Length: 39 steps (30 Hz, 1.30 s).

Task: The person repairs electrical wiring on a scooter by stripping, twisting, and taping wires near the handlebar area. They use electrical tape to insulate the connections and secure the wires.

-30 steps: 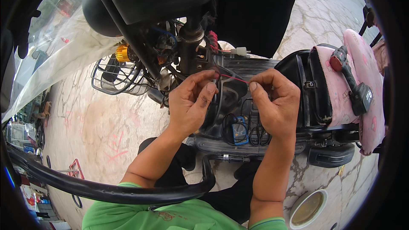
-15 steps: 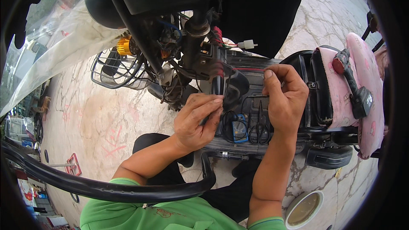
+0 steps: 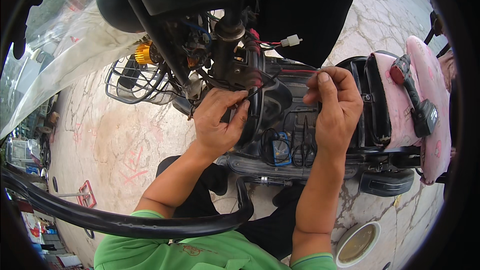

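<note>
Between finger and thumb, my right hand (image 3: 336,107) pinches the end of a thin red wire (image 3: 296,71), which runs left to the vehicle's front column (image 3: 227,52). My left hand (image 3: 220,122) is closed beside the black plastic front panel (image 3: 256,65), its thumb and forefinger pinching a thin black wire (image 3: 261,88). A white plug connector (image 3: 291,40) on red, green and black wires sticks out above. On the black footboard (image 3: 260,166) below the hands lie a blue multimeter (image 3: 282,149) with coiled black leads and a pair of scissors (image 3: 303,151).
Exposed wiring and a gold cylinder (image 3: 143,53) sit at the front, near a wire basket (image 3: 142,82). A cordless power tool (image 3: 416,97) rests on the pink-covered seat (image 3: 400,130). A black handlebar (image 3: 125,220) crosses before me. A basin of murky water (image 3: 357,245) stands lower right.
My left hand has shifted left and up toward the column, with the black wire now showing at its fingertips. My right hand has risen slightly, and the red wire is held higher.
</note>
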Available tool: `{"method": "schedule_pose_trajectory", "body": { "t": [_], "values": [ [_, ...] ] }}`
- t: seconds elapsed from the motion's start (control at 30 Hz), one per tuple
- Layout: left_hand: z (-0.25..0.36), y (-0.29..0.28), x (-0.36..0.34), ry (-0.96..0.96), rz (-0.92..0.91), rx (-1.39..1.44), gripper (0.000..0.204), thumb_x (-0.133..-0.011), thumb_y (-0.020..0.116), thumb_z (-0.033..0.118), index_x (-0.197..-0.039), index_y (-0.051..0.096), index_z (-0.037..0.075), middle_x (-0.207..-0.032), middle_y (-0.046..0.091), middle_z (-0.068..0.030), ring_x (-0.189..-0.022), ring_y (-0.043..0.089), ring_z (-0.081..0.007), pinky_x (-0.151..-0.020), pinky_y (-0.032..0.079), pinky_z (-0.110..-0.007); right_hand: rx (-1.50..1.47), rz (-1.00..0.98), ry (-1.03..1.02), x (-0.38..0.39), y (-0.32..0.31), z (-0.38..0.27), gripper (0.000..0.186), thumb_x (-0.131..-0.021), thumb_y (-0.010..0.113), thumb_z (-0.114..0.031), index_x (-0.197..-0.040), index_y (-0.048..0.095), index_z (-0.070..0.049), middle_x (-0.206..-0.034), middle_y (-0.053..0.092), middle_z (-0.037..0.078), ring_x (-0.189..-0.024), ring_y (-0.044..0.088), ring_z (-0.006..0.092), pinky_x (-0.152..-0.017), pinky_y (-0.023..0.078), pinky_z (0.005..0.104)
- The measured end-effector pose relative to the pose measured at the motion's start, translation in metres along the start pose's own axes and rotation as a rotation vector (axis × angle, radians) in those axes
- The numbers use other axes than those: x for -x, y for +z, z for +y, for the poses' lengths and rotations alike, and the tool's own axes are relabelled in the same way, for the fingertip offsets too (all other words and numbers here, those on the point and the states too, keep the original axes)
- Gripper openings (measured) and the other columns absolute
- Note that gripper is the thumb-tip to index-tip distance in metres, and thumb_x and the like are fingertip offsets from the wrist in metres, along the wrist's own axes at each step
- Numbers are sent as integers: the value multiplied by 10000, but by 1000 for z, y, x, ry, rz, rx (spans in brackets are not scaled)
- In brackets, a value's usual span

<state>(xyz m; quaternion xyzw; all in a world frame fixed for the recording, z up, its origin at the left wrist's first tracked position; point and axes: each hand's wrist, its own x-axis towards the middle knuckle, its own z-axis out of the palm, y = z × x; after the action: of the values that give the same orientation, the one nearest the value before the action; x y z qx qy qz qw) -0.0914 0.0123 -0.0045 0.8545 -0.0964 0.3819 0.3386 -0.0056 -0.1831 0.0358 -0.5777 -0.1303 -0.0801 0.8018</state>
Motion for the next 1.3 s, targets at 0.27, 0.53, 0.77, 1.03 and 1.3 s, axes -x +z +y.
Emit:
{"method": "schedule_pose_trajectory", "body": {
  "t": [0.27,0.53,0.77,1.03,1.3],
  "values": [
    [16,-2,-19,-348,-51,363,289,-922,711,154,-1129,685,-45,-944,726,-104,-823,662,-179,-781,512,-269,-133,-355,-26,6,3,1,71,-900,611,18,-947,656,46,-875,702,94,-729,635,89,-680,513,227],
    [13,-5,-64,-842,-171,759,340,-1018,633,248,-1154,666,-63,-964,735,-113,-788,637,-99,-718,521,-244,47,-676,-107,8,1,0,105,-710,664,87,-799,679,34,-806,711,133,-740,697,179,-671,547,296],
    [10,2,-70,-860,-142,657,249,-984,683,152,-1120,685,-56,-844,737,-90,-682,641,-70,-615,515,-216,156,-742,18,8,1,-1,58,-769,736,29,-823,712,29,-787,707,105,-691,662,152,-622,508,261],
    [3,11,-65,-639,-80,478,184,-967,686,83,-1074,714,-63,-824,742,-67,-699,675,-77,-644,541,-223,592,-200,-608,-27,30,-5,179,-768,762,20,-937,721,-23,-989,681,94,-856,658,225,-723,506,319],
    [16,18,-69,-574,-66,399,176,-974,641,15,-1127,694,-53,-788,706,-32,-650,602,-47,-566,473,-204,712,-328,-607,-43,43,22,217,-761,749,23,-963,712,-49,-1009,681,95,-879,690,304,-746,550,377]
  ]
}}
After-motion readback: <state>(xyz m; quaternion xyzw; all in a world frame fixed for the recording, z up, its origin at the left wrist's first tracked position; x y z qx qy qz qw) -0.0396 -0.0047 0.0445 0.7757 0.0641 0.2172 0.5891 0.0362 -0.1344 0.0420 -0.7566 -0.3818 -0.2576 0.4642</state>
